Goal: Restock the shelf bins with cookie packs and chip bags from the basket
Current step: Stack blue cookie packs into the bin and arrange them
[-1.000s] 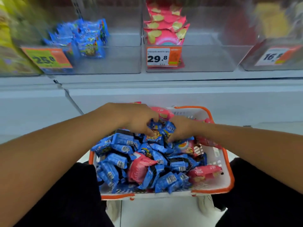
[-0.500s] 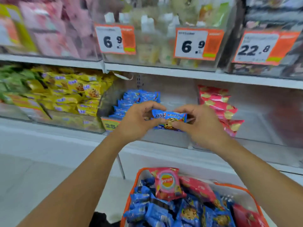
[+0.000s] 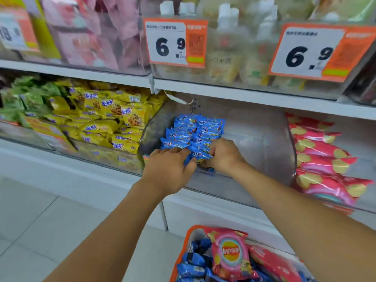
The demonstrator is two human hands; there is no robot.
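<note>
— Where are the hands?
— Both reach over the front wall of the clear plastic shelf bin. The left hand and right hand sit close together, each pinching the same small blue cookie pack at the front of the stacked blue cookie packs in the bin's left part.
— And the basket?
— The orange-rimmed white basket is at the bottom edge, holding more blue packs and a pink chip bag standing on top.
— Neighbours?
— Yellow cookie packs fill the bin to the left; pink chip bags lie in the one to the right.
</note>
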